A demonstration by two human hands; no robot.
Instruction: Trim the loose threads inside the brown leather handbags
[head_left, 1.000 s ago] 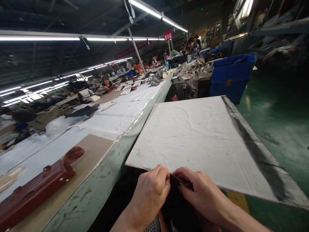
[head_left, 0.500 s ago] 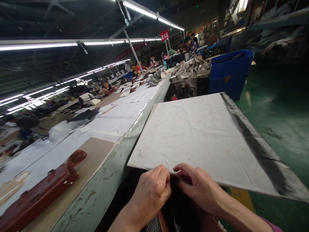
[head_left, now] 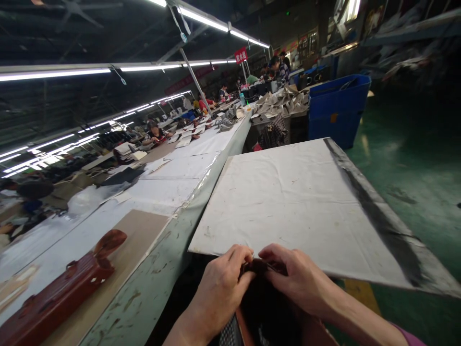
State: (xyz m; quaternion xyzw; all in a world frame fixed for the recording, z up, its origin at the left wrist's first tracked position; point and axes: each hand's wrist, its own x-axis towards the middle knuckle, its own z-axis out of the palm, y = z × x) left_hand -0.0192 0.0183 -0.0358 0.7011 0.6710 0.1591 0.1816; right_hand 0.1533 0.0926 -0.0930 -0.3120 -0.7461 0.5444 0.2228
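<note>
Just below the near edge of a white-covered board (head_left: 284,206), both hands pinch the rim of a dark brown, leather-like piece (head_left: 260,267). My left hand (head_left: 224,281) is closed on it, thumb and fingers curled together. Facing it, my right hand (head_left: 300,276) grips the same rim between thumb and fingers. Beneath them the piece runs down into dark shadow, and its full shape is hidden. A woven black-and-white strip and a brown band (head_left: 245,329) show under my left wrist.
A red-brown leather case (head_left: 68,293) lies on a tan sheet (head_left: 142,226) on the long table at left. Its green edge (head_left: 154,259) runs beside the board. Cut pieces (head_left: 284,102), a blue bin (head_left: 336,110) and people at work are farther back.
My left hand has loosened from a tight fist into a wider pinch, showing more of the dark brown rim. My right hand stays nearly in place. The view has shifted slightly.
</note>
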